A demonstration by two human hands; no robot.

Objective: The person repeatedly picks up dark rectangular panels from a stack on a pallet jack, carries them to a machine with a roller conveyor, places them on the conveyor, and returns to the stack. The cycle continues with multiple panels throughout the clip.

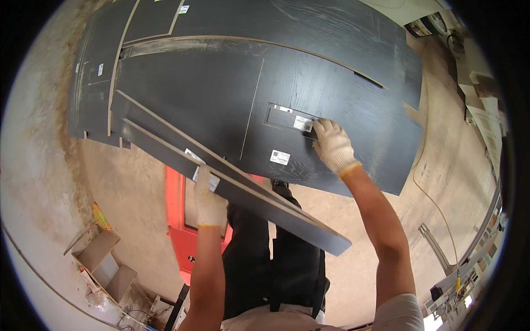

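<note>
My left hand, in a white knit glove, is closed round the near one of two long narrow dark boards, close to a white label on it. That board slants from the upper left to the lower right, tilted, its raw tan edge showing. The second long narrow board lies just behind it, partly hidden. My right hand, gloved alike, has its fingers bent at the right end of a small dark strip bearing white labels. Beneath that strip is a large dark wood-grain panel.
More dark panels lie behind and to the left, some overlapping. A red-orange pallet truck or cart stands under the near left edge. Cardboard pieces are by the left wall, and a thin hose runs along the floor at right.
</note>
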